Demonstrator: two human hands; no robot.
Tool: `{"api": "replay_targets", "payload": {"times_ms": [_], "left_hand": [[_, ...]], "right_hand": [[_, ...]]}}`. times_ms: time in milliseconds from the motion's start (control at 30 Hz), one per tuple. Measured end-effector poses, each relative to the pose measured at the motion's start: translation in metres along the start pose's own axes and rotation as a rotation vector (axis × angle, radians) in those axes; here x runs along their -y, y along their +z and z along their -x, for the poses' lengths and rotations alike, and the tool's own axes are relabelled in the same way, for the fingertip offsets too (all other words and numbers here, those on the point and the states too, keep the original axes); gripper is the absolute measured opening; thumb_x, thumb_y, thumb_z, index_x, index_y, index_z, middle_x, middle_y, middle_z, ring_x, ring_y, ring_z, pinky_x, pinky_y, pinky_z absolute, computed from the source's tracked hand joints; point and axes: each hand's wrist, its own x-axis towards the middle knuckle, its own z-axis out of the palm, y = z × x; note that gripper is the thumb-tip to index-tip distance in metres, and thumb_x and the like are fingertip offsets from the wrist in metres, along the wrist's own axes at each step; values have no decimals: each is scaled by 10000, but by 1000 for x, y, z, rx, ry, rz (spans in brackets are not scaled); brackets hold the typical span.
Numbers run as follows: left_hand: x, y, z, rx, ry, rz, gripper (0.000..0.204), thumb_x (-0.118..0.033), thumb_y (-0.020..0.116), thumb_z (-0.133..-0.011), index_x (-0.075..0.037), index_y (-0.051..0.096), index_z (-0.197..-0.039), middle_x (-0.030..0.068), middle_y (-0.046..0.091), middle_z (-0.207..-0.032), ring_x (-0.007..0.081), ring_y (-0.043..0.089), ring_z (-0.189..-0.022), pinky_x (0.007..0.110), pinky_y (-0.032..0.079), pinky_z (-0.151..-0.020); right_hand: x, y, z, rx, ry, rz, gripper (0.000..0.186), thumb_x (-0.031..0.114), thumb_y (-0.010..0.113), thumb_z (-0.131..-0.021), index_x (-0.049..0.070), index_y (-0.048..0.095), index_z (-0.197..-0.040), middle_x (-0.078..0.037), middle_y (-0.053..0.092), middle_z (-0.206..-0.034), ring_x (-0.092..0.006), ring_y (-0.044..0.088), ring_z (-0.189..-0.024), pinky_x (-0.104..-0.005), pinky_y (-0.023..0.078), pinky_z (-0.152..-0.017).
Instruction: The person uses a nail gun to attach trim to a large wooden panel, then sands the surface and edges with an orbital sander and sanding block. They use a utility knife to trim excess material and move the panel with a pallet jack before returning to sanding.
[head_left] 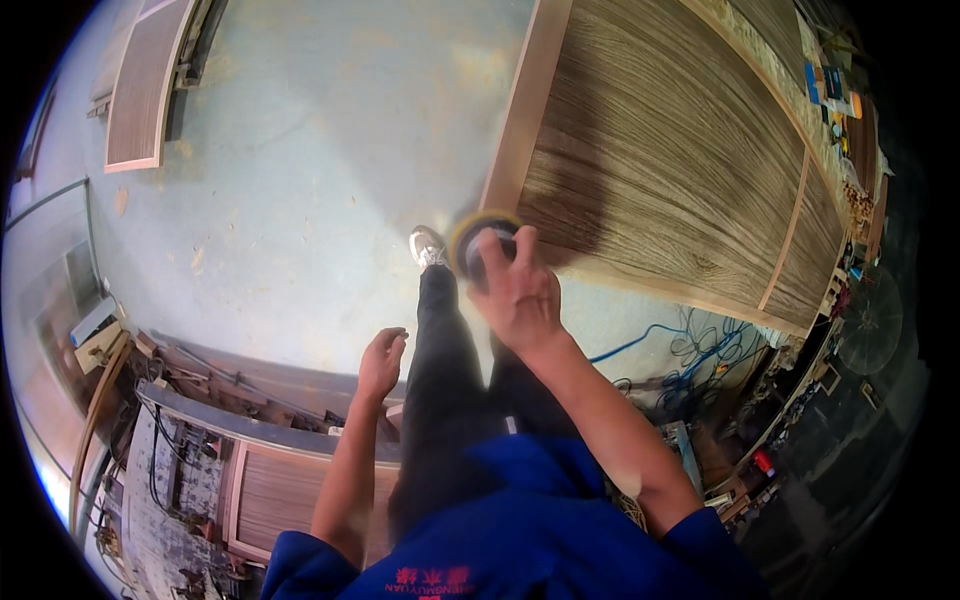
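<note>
My right hand [522,295] is wrapped over a round, dark power sander [478,262] with a yellow rim, which looks blurred by motion. The sander is at the near left corner of a large wood-grain panel [680,150] with a pale wooden frame [527,110]. From this view I cannot tell whether its disc touches the frame. My left hand [380,365] hangs free beside my left leg, fingers loosely bent and thumb a little apart, with nothing visible in it.
Blue hose and dark cables [715,345] lie tangled on the floor under the panel's near edge. Another framed panel [145,90] stands at the far left. Behind my left arm, a further panel [275,490] rests beside a metal machine bed [160,470]. Tools clutter the right side.
</note>
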Motion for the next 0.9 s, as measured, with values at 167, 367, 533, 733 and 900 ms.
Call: {"api": "replay_targets", "payload": {"times_ms": [167, 367, 533, 733, 900], "left_hand": [[8, -7, -1, -6, 8, -17, 354, -224, 558, -1044, 43, 665, -1248, 189, 744, -1181, 280, 712, -1086, 384, 528, -983], [10, -8, 5, -5, -16, -42, 355, -211, 558, -1040, 55, 663, -1250, 195, 741, -1179, 275, 715, -1085, 379, 531, -973], [-9, -8, -4, 18, -6, -5, 372, -214, 539, -1053, 74, 645, -1262, 201, 736, -1191, 274, 716, -1084, 372, 532, -970], [-63, -3, -41, 46, 38, 231, 367, -215, 509, -1077, 62, 642, -1278, 164, 737, -1200, 231, 713, -1076, 346, 530, -952], [-124, 10, -70, 118, 162, 372, 417, -275, 478, -1114, 52, 625, -1327, 153, 718, -1252, 227, 701, -1110, 353, 525, -995]], "right_hand": [[1, -4, 39, 99, 0, -56, 529, 174, 842, -731, 157, 578, -1189, -166, 489, -1128, -388, 680, -911, -490, 604, -715], [-4, -2, 5, -14, -6, -37, 600, 185, 854, -724, 166, 536, -1232, -171, 489, -1124, -390, 683, -919, -473, 611, -706], [-5, 3, 6, -14, -9, -24, 623, 208, 856, -728, 163, 514, -1247, -197, 483, -1134, -411, 681, -927, -482, 610, -711], [-25, -3, 19, 1, 60, 4, 638, 216, 851, -727, 179, 524, -1274, -196, 484, -1153, -423, 678, -909, -490, 609, -730], [-45, -14, 53, 23, 74, -1, 637, 207, 837, -729, 190, 538, -1291, -182, 490, -1165, -422, 678, -872, -491, 603, -723]]}}
